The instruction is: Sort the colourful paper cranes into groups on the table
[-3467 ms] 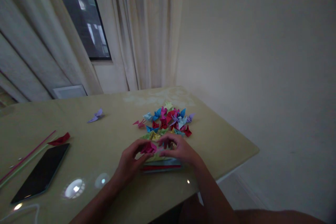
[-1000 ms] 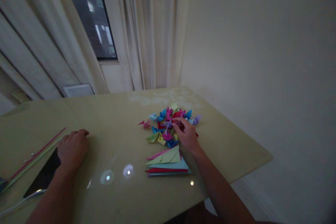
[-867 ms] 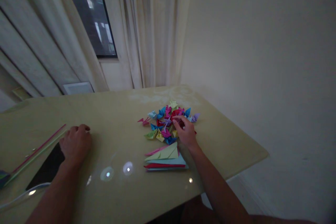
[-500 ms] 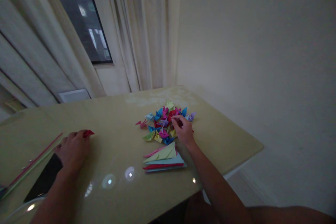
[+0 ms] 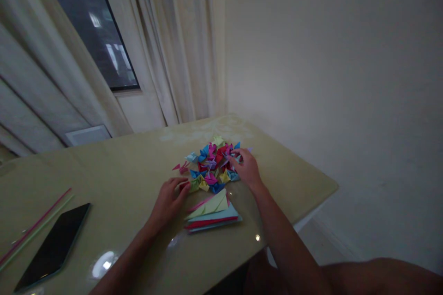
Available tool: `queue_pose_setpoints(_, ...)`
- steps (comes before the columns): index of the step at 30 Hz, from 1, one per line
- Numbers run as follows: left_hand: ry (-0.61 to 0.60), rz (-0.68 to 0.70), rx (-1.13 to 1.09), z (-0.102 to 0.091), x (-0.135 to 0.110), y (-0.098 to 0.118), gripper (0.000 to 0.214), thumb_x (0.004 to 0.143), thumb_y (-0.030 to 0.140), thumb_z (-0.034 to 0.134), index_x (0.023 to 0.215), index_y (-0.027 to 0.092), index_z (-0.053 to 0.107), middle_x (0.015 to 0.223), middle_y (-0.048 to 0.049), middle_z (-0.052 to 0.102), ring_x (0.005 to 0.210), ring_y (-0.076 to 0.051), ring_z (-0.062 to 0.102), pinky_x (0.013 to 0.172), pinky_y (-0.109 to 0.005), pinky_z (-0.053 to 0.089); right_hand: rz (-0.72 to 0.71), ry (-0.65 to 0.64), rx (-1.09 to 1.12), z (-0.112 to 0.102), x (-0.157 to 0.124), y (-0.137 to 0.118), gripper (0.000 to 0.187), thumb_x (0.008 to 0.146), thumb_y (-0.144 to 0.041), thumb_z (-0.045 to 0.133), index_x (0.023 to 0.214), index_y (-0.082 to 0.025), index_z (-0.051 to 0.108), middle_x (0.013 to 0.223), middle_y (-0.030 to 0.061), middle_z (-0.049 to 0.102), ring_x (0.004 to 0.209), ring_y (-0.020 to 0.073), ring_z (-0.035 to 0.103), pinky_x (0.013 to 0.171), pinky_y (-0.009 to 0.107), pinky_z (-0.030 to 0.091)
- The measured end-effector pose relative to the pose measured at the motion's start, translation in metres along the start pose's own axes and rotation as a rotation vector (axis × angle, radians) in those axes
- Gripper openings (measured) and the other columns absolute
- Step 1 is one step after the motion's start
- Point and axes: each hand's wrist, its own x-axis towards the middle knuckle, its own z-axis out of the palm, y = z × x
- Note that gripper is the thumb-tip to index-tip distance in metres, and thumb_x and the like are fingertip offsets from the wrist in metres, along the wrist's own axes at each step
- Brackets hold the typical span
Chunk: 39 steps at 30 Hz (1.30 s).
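Note:
A heap of small folded paper pieces (image 5: 212, 166) in pink, red, blue, yellow and green lies on the yellowish table (image 5: 131, 166). My right hand (image 5: 246, 168) rests on the heap's right side, fingers bent down among the pieces; what they grip is hidden. My left hand (image 5: 169, 197) is at the heap's near left corner, its fingertips pinched on a small red folded piece (image 5: 183, 186). Just in front of the heap lies a stack of larger folded paper triangles (image 5: 212, 215), green on top, between my two wrists.
A dark phone (image 5: 54, 245) lies flat at the near left, with thin pink and green sticks (image 5: 32, 229) beside it. The table's right edge (image 5: 311, 205) drops off near my right arm. Curtains and a dark window stand behind.
My left hand has moved right from beside the phone to the heap, carrying the red piece. My right hand has stayed on the heap's right side.

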Motion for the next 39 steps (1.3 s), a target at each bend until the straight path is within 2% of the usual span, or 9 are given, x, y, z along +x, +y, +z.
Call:
queue_pose_setpoints(4,-0.041,0.069,-0.041,0.011,0.011,0.003,0.041,0.096,0.052,0.057,0.118,0.021,0.071,0.125,-0.0133,0.072,0.116,-0.031,0.069,0.101,-0.049,0.056,-0.215,-0.292,-0.151,0.013,0.015,-0.009,0.029,0.090,-0.035,0.080,0.116,-0.022,0.076,0.114,0.0100,0.069,0.106,0.0251,0.065,0.095,0.038,0.050)
queue_pose_setpoints(7,-0.094,0.050,-0.098,0.016,0.022,0.005,0.045,0.099,0.054,0.054,0.125,0.020,0.066,0.122,-0.0126,0.070,0.096,-0.026,0.073,0.089,-0.044,0.061,-0.246,-0.436,-0.237,0.032,0.036,-0.018,0.010,0.090,-0.025,0.081,0.099,-0.021,0.080,0.108,0.0088,0.070,0.101,0.0235,0.066,0.092,0.036,0.050)
queue_pose_setpoints(12,-0.117,0.114,-0.018,0.022,0.047,0.006,0.052,0.101,0.057,0.052,0.137,0.021,0.062,0.119,-0.0118,0.068,0.088,-0.024,0.070,0.087,-0.044,0.061,-0.169,-0.415,-0.219,0.053,0.062,-0.023,0.005,0.093,-0.020,0.076,0.093,-0.019,0.081,0.101,0.0069,0.071,0.093,0.0195,0.066,0.088,0.031,0.048)
queue_pose_setpoints(17,-0.150,0.202,0.025,0.033,0.063,0.003,0.043,0.098,0.057,0.058,0.115,0.022,0.074,0.116,-0.0122,0.065,0.106,-0.028,0.068,0.097,-0.047,0.057,-0.291,-0.509,-0.150,0.050,0.057,-0.020,0.022,0.085,-0.039,0.086,0.097,-0.020,0.082,0.100,0.0056,0.068,0.095,0.0232,0.065,0.086,0.034,0.049)
queue_pose_setpoints(22,-0.115,0.202,0.000,0.037,0.068,-0.004,0.036,0.095,0.054,0.062,0.105,0.022,0.073,0.125,-0.0137,0.067,0.118,-0.033,0.064,0.103,-0.051,0.053,-0.228,-0.484,-0.003,0.047,0.052,-0.018,0.005,0.084,-0.016,0.082,0.084,-0.020,0.079,0.096,0.0037,0.066,0.090,0.0199,0.065,0.084,0.031,0.051)
queue_pose_setpoints(27,-0.184,0.133,-0.128,0.033,0.070,-0.003,0.051,0.091,0.054,0.067,0.131,0.022,0.064,0.129,-0.0131,0.071,0.119,-0.034,0.067,0.102,-0.050,0.056,-0.055,-0.372,0.095,0.053,0.056,-0.012,0.020,0.091,-0.013,0.072,0.109,-0.021,0.078,0.104,0.0056,0.069,0.089,0.0185,0.067,0.088,0.034,0.054)
queue_pose_setpoints(33,-0.282,0.140,-0.167,0.033,0.066,0.007,0.045,0.094,0.054,0.065,0.128,0.025,0.069,0.126,-0.0113,0.073,0.116,-0.031,0.069,0.100,-0.047,0.057,-0.074,-0.335,-0.009,0.009,0.063,0.007,0.029,0.087,-0.021,0.078,0.116,-0.024,0.076,0.111,0.0060,0.072,0.103,0.0230,0.067,0.097,0.039,0.051)
queue_pose_setpoints(36,-0.266,0.119,-0.147,0.035,0.064,0.012,0.047,0.092,0.055,0.067,0.126,0.023,0.067,0.122,-0.0116,0.074,0.113,-0.031,0.070,0.099,-0.047,0.057,-0.074,-0.420,-0.136,-0.014,0.064,0.025,0.055,0.073,-0.032,0.094,0.124,-0.026,0.074,0.121,0.0087,0.069,0.116,0.0290,0.063,0.102,0.044,0.047)
queue_pose_setpoints(39,-0.243,0.128,-0.123,0.036,0.063,0.016,0.045,0.092,0.054,0.066,0.125,0.023,0.066,0.116,-0.0104,0.074,0.106,-0.029,0.070,0.094,-0.046,0.058,-0.025,-0.470,-0.281,-0.015,0.060,0.040,0.079,0.061,-0.032,0.100,0.134,-0.029,0.069,0.133,0.0100,0.062,0.123,0.0334,0.057,0.104,0.047,0.045)
